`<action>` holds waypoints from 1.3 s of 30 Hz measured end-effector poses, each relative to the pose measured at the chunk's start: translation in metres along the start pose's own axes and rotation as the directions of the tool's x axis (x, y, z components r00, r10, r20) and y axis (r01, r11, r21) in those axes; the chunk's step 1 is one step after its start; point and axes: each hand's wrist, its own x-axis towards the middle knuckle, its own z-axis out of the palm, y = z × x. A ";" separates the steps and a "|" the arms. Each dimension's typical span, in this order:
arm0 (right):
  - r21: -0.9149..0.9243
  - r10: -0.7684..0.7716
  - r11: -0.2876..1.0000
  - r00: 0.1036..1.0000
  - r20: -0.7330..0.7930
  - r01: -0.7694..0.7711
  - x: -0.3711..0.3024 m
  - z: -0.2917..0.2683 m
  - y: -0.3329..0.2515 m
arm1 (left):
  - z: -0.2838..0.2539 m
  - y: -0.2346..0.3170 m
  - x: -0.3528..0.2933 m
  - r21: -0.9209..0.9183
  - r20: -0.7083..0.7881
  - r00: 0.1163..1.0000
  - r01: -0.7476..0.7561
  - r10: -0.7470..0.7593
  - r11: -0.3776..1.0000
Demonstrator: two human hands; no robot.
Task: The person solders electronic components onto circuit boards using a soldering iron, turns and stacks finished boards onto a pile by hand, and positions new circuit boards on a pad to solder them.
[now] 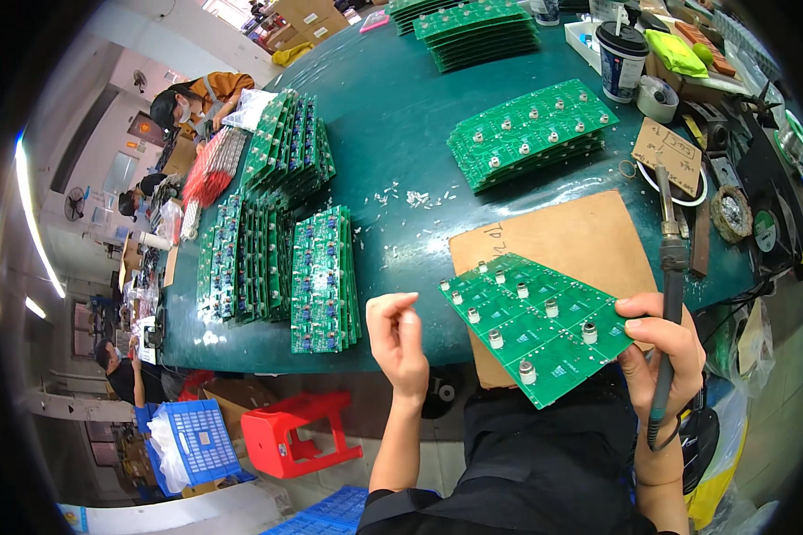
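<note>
My right hand [669,352] grips a green circuit board [544,330] by its right corner, thumb and fingers on opposite faces. The board is tilted and carries several silver, round-topped cylindrical components. Across the same hand lies a soldering iron [674,276], its tip pointing away and its cord looping near my wrist. Left of the board and apart from it, my left hand [397,348] is raised with curled fingers, thumb against forefinger. Anything pinched there is too small to make out. Under the board's far part lies a brown cardboard sheet [589,227].
Stacked circuit boards [321,281] stand left on the green table [388,107]; another stack [535,129] lies beyond the cardboard. Small white bits [410,196] are scattered mid-table. A lidded cup [621,62] and tape roll [658,98] stand far right. A red stool [299,432] is below, left.
</note>
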 end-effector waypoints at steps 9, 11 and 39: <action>0.004 -0.002 1.000 0.999 0.032 0.002 0.003 0.002 -0.003 | 0.021 0.018 0.013 0.287 0.375 0.837 -0.514 0.399 0.808; 0.059 -0.018 0.998 0.999 0.036 0.016 0.003 0.006 0.000 | 0.017 0.018 0.019 0.284 0.420 0.755 -0.636 0.503 0.718; 0.050 0.516 0.855 0.856 0.025 -0.516 -0.049 -0.020 0.038 | -0.080 -0.008 0.096 0.845 0.379 0.917 -0.289 0.124 -0.450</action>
